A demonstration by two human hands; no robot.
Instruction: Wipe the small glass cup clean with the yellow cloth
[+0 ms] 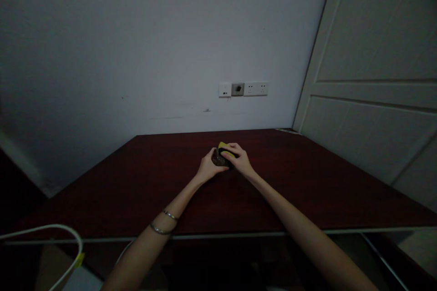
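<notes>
Above the far middle of the dark red table (164, 177), my two hands come together. The fingers and thumb of my left hand (207, 168) are wrapped round a dark brown, shiny, rounded object (218, 159), which looks like a small jar or cup; its exact kind does not show. My right hand (241, 160) grips a yellow and black piece (223, 145) between thumb and fingers, against the upper right of the brown object. Whether the yellow piece is a lid or a pad I cannot tell. My fingers hide part of both things.
A pale wall with sockets (256, 88) stands behind the table. A panelled white door (368, 91) borders the right side. At the front left a white cable (77, 236) loops over the table's edge. Some flat scrap (288, 131) lies at the far right corner.
</notes>
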